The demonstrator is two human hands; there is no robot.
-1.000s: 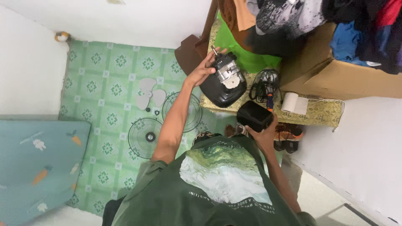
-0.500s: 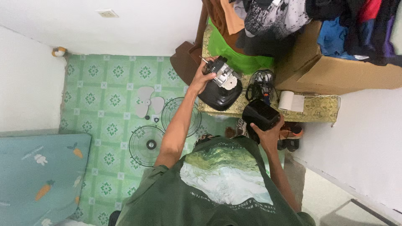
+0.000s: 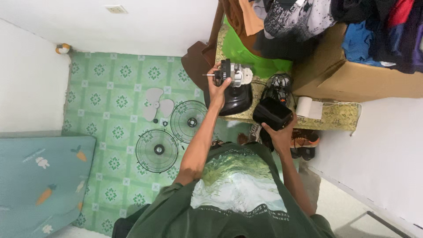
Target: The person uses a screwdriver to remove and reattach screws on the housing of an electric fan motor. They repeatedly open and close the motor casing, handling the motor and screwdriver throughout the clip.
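Motor (image 3: 235, 74) gripped in left hand (image 3: 217, 86), shaft pointing left, axis horizontal; right hand (image 3: 278, 132) clasps black housing (image 3: 272, 113).

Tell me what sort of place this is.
Probably a small room in a home, used here for fixing a fan. A mattress lies on the green tiled floor, clothes are piled over a cardboard box, and fan grilles lie apart.

Left hand (image 3: 219, 84): arm stretched forward, fingers closed around a fan motor (image 3: 233, 73).
Right hand (image 3: 278, 132): elbow bent, nearer the body than that motor, gripping a black housing (image 3: 272, 113).
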